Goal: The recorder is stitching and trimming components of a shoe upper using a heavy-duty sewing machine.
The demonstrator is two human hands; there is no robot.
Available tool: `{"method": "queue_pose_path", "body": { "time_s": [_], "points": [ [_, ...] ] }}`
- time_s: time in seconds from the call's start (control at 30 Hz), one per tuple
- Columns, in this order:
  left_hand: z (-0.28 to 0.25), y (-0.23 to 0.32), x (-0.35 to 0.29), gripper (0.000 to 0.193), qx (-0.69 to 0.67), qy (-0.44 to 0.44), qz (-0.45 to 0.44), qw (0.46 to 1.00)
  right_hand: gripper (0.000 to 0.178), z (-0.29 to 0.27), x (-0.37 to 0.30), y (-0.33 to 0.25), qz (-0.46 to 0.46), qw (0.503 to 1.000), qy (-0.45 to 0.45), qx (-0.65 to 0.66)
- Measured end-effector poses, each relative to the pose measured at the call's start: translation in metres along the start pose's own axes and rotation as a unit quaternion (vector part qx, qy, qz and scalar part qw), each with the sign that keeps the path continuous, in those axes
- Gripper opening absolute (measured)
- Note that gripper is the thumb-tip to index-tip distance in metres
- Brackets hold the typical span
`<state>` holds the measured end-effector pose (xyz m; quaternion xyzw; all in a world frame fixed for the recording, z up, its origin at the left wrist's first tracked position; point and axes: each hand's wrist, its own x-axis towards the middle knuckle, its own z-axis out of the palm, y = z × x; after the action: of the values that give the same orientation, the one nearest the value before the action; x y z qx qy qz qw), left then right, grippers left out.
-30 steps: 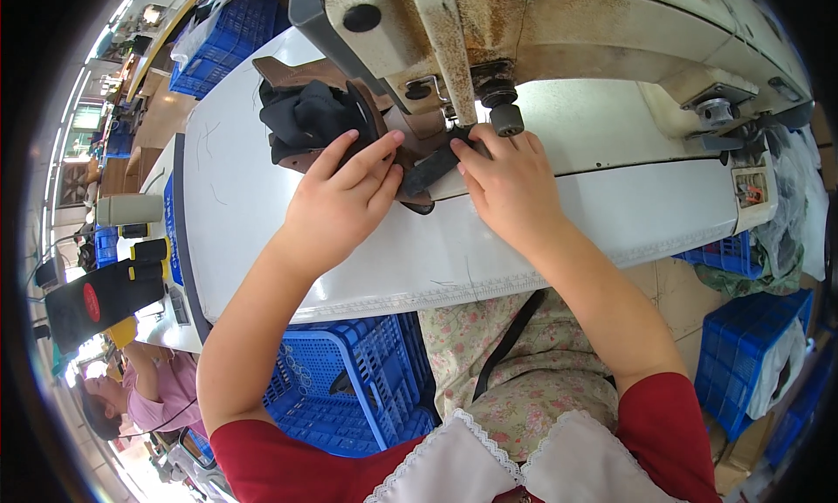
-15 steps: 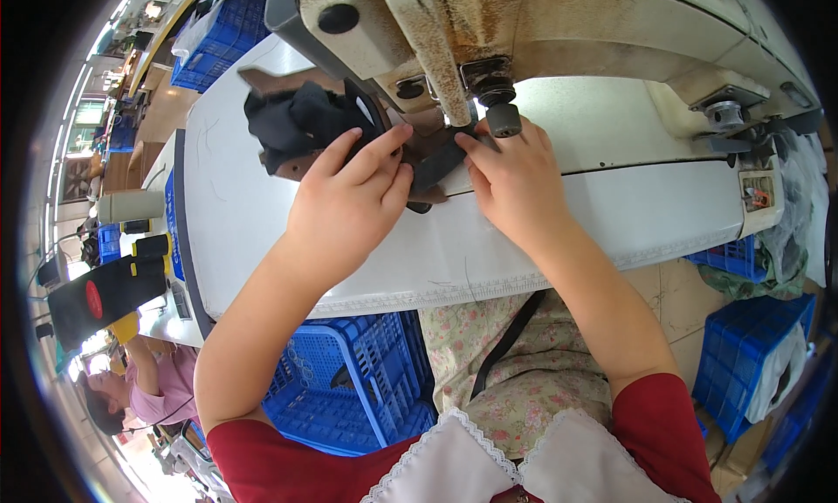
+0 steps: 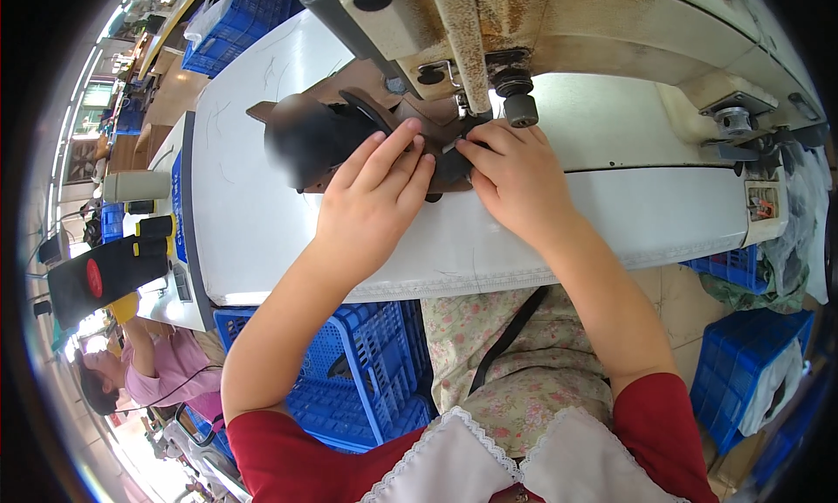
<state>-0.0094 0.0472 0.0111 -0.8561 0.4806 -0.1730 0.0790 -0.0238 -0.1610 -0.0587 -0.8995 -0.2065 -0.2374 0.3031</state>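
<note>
Left hand (image 3: pixel 371 197): fingers outstretched, slightly spread, resting on a brown, leather-like flat workpiece (image 3: pixel 358 82), which extends beyond and left of these fingertips. Soft black cloth (image 3: pixel 327 141), partly blurred, bunches left of them. Right hand (image 3: pixel 521 175): fingers bent at a narrow black strip (image 3: pixel 451 165) between both hands' fingertips; whether they grip it cannot be told. A stained, cream-coloured sewing machine (image 3: pixel 602 31) stands beyond the right fingers.

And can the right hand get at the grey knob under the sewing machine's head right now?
Likely yes: the right hand is close by the grey knob, nothing visible between them, though it is occupied at the dark strip.
</note>
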Motion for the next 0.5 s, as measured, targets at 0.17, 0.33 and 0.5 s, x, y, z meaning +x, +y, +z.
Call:
{"method": "queue_pose_path", "body": {
  "time_s": [0.17, 0.33, 0.5],
  "points": [
    [0.026, 0.021, -0.020, 0.053, 0.168, 0.067, -0.107, 0.978, 0.024, 0.003, 0.001, 0.000, 0.007, 1.000, 0.012, 0.012],
    [0.044, 0.004, -0.017, 0.047, 0.129, 0.157, -0.087, 0.975, 0.022, 0.004, 0.000, -0.001, 0.003, 0.999, 0.029, 0.031],
    [0.033, -0.006, -0.008, 0.039, 0.063, 0.154, -0.046, 0.985, 0.021, 0.002, 0.000, -0.001, 0.018, 0.999, 0.033, 0.034]
  ]
}}
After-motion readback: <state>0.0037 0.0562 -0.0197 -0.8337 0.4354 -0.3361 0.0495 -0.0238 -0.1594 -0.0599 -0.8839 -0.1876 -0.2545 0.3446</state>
